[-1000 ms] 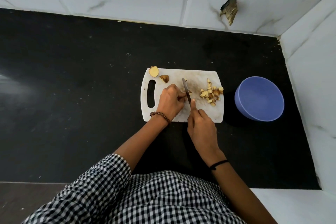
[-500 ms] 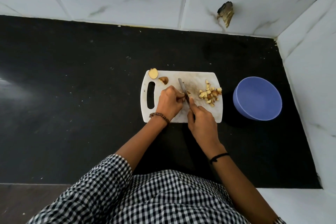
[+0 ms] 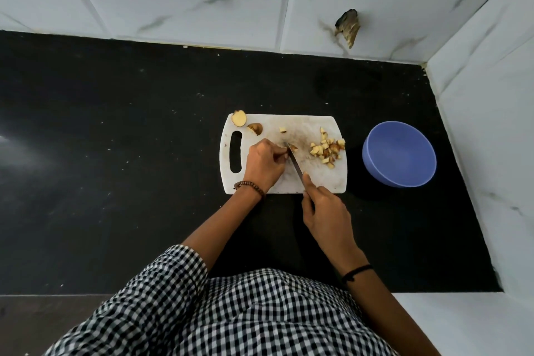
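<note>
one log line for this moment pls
step: dicing on cutting board | left hand: pinches piece | right hand: grips knife | diced pile: right of knife | blue bowl: empty

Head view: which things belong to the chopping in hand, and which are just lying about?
In use: left hand holding the piece; right hand gripping the knife; board; diced pile.
Lying about: bowl, off the board to the right; end slice on the board's far left corner; scrap beside it; lump on the wall tile.
</note>
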